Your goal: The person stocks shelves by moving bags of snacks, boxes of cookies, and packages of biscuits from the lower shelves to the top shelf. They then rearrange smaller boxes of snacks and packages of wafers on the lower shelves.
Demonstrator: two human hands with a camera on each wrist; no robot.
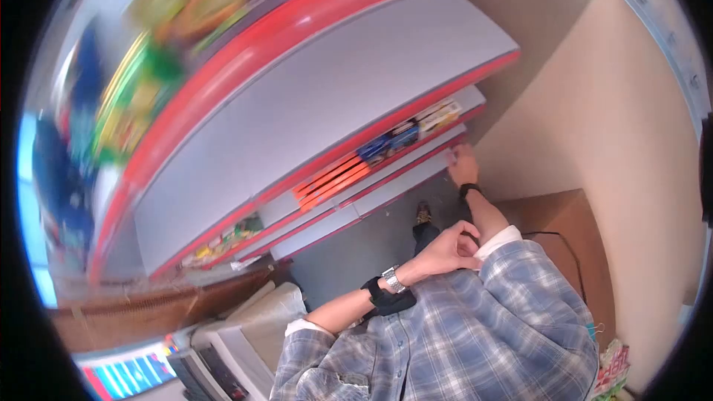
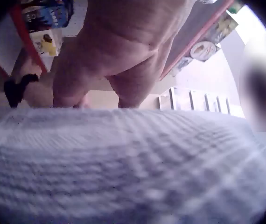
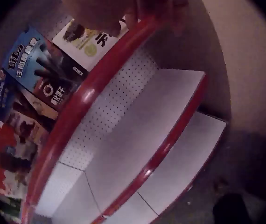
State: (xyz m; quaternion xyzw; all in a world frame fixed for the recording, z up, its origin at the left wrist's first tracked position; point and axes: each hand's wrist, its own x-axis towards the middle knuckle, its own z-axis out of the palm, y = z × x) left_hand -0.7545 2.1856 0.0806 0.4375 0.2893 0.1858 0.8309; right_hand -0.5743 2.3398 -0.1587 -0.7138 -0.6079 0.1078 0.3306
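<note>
My left hand (image 1: 445, 251), with a metal-banded watch (image 1: 394, 278) at its wrist, pinches the rolled white cuff (image 1: 499, 246) of the right sleeve near the elbow. Close up in the left wrist view, the fingers of that left hand (image 2: 123, 46) reach down to the plaid sleeve (image 2: 133, 163), which hides their tips. My right hand (image 1: 464, 165) is stretched forward beside the shelf's right end, fingers loosely bent. In the right wrist view the right hand (image 3: 100, 14) overlaps the red shelf edge (image 3: 88, 91) in front of a white snack box (image 3: 88, 46).
A blue biscuit box (image 3: 39, 65) and orange packs (image 1: 332, 180) line a lower shelf. The wide upper shelf (image 1: 327, 104) has a red rim. A cardboard box (image 1: 572, 226) stands by the wall (image 1: 594, 104) at right. Colourful packages (image 1: 137, 104) sit at upper left.
</note>
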